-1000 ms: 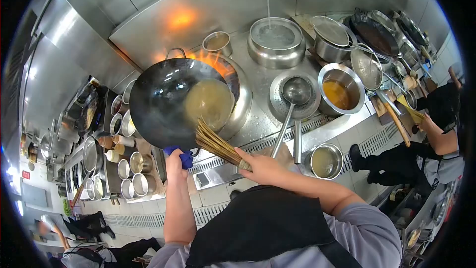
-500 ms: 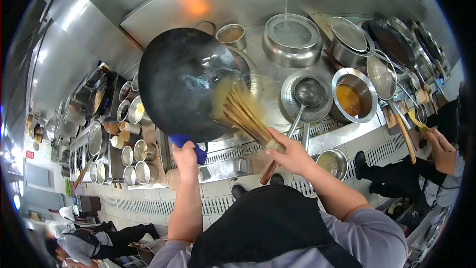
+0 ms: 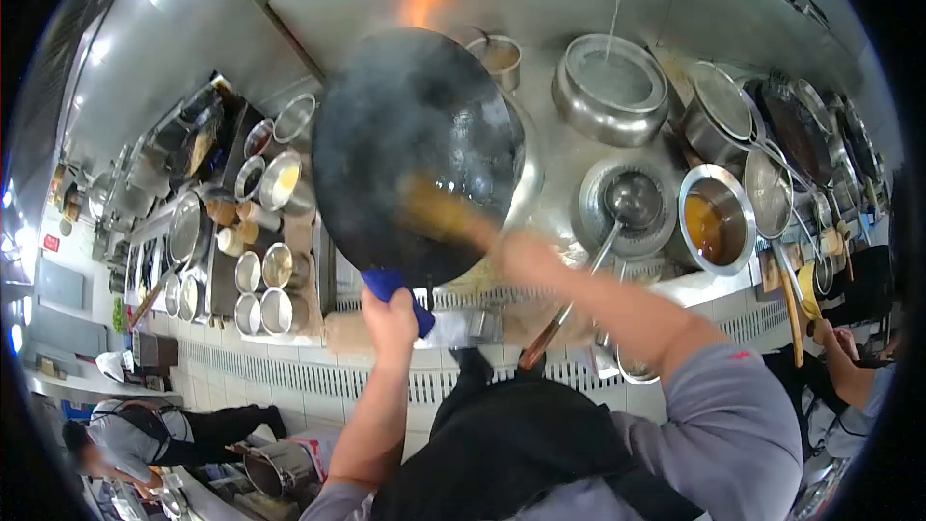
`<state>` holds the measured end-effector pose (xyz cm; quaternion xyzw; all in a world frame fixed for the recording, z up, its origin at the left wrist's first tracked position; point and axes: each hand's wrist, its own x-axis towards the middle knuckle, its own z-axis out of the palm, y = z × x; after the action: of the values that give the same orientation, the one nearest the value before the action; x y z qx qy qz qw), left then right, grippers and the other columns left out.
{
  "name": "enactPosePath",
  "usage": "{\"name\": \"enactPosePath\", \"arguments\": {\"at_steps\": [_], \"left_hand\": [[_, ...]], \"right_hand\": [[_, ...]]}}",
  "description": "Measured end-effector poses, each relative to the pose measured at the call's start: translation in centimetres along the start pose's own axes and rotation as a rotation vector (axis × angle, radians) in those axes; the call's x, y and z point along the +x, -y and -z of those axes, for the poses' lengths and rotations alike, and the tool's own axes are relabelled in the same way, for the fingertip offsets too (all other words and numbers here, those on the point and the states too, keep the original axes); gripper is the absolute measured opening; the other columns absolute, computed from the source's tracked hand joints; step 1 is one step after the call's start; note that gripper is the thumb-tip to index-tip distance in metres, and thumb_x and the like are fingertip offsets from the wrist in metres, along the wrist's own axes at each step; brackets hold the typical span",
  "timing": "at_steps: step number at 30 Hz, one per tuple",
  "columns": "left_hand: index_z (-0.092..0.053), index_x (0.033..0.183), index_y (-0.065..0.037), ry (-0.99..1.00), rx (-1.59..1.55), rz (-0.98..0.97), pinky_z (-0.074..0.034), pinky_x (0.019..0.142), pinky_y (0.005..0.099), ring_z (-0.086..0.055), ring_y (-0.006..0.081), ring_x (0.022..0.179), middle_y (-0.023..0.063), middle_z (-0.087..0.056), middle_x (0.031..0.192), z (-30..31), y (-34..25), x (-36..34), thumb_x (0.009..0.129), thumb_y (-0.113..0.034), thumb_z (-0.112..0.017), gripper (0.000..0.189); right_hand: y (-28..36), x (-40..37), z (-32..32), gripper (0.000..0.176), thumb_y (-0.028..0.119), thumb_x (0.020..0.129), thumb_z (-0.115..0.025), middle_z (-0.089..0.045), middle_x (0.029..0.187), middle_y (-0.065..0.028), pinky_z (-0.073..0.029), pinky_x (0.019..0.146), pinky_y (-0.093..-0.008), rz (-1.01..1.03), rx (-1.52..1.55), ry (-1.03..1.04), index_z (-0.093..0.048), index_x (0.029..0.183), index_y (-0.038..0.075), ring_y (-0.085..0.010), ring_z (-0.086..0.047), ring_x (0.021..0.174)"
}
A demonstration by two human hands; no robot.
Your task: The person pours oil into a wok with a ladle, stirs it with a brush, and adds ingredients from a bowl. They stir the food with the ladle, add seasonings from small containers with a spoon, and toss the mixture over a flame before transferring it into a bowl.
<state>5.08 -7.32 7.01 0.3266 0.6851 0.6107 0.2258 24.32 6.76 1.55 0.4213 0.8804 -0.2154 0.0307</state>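
Observation:
A large black wok (image 3: 386, 154) is tilted over the stove, with steam rising from it and wet streaks on its inner surface. At its near rim my left hand (image 3: 391, 323) is closed on a blue cloth (image 3: 397, 297) wrapped there. My right hand (image 3: 526, 260) is blurred, its fingers round a bamboo brush (image 3: 439, 212). The brush's bristle end is smeared by motion against the inside of the wok.
Flame (image 3: 422, 0) shows behind the wok. Water runs into a steel pot (image 3: 612, 116). A ladle (image 3: 634, 201) rests on a strainer, left of a bowl of orange liquid (image 3: 704, 230). Seasoning containers stand left. Co-workers are at lower left (image 3: 140, 429) and far right (image 3: 858, 381).
The brush has moved from the wok's right edge into its interior, and my right forearm reaches farther over the stove. Flame behind the wok appears taller. The whole view has shifted.

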Motion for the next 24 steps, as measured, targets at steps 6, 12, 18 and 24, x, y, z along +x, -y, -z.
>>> {"name": "enactPosePath", "arguments": {"at_steps": [6,12,18,24], "left_hand": [[-0.055,0.087,0.001,0.179,-0.282,0.585,-0.048,0.053,0.0299,-0.057,0.018,0.06,0.007,-0.057,0.074,2.5,1.4,3.8,0.072,-0.005,-0.052,0.017],[-0.056,0.083,-0.003,0.247,-0.511,0.859,-0.048,0.052,0.0327,-0.059,0.0195,0.06,0.0061,-0.058,0.07,0.0,5.2,8.7,0.075,-0.01,-0.056,0.01],[-0.054,0.09,-0.005,0.324,-0.564,1.013,-0.051,0.053,0.0378,-0.061,0.023,0.062,0.0081,-0.059,0.076,-1.6,5.9,9.5,0.075,-0.011,-0.058,0.017],[-0.054,0.091,0.0,0.407,-0.561,1.07,-0.05,0.048,0.0346,-0.06,0.0222,0.059,0.0099,-0.059,0.076,-0.6,5.2,9.4,0.077,-0.006,-0.056,0.016]], "right_hand": [[-4.9,6.0,20.1,0.055,0.035,0.092,-0.046,-0.065,0.105,-0.0196,-0.049,0.084,-0.0473,-0.343,-0.114,-0.433,-0.032,0.144,0.028,-0.0354,-0.062,0.098],[2.0,9.7,27.8,0.07,0.046,0.087,-0.051,-0.061,0.107,-0.0283,-0.046,0.088,-0.049,-0.247,0.038,-0.926,-0.024,0.147,0.023,-0.0428,-0.06,0.097],[-0.8,22.2,12.4,0.075,0.03,0.087,-0.054,-0.064,0.099,-0.0204,-0.053,0.051,-0.0428,-0.37,0.727,-0.307,-0.013,0.149,0.024,-0.0315,-0.065,0.068],[7.8,24.1,6.0,0.066,0.03,0.084,-0.061,-0.064,0.083,-0.012,-0.05,0.045,-0.0347,-0.406,0.794,-0.276,-0.035,0.144,0.02,-0.0215,-0.061,0.057]]}}
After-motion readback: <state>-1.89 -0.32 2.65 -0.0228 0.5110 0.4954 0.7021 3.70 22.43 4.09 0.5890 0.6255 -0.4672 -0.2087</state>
